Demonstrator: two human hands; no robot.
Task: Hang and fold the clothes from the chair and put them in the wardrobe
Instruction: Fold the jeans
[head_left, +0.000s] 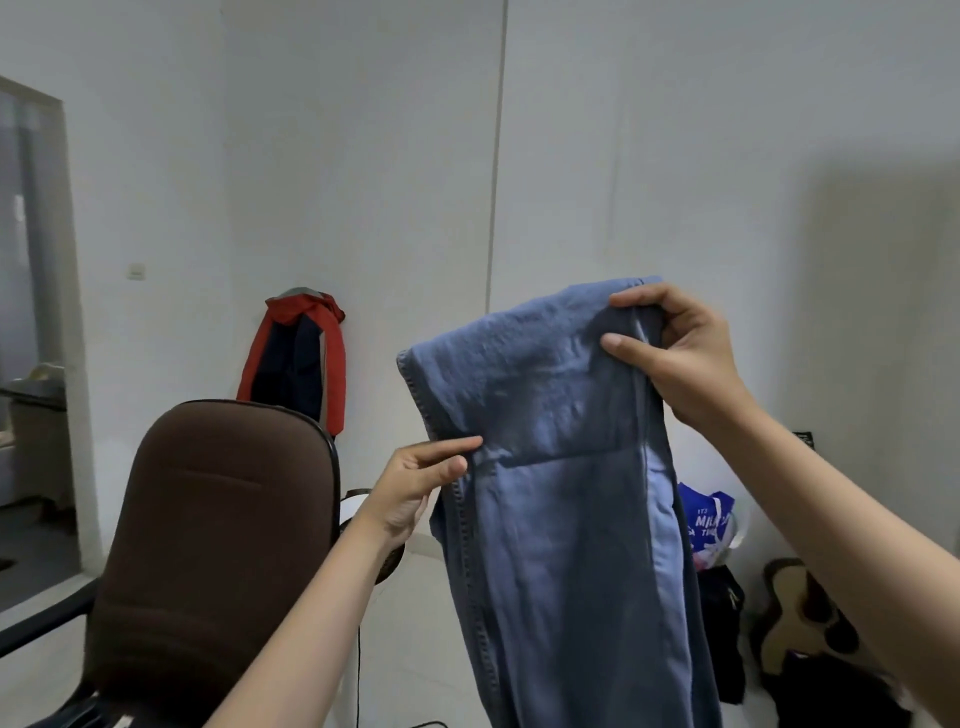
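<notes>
A pair of blue jeans (561, 467) hangs in the air in front of me, its top part folded over toward me. My left hand (415, 488) pinches the left seam of the jeans at mid height. My right hand (675, 353) grips the upper right corner of the folded fabric, held higher than the left. The brown office chair (218, 530) stands at lower left with its backrest toward me; no clothes show on it. The wardrobe is not in view.
A red and navy jacket (301, 358) hangs on the white wall behind the chair. At the right, on the floor, lie a blue printed bag (709, 514), dark bags (722, 629) and a guitar (800, 618). A doorway (31, 338) opens at far left.
</notes>
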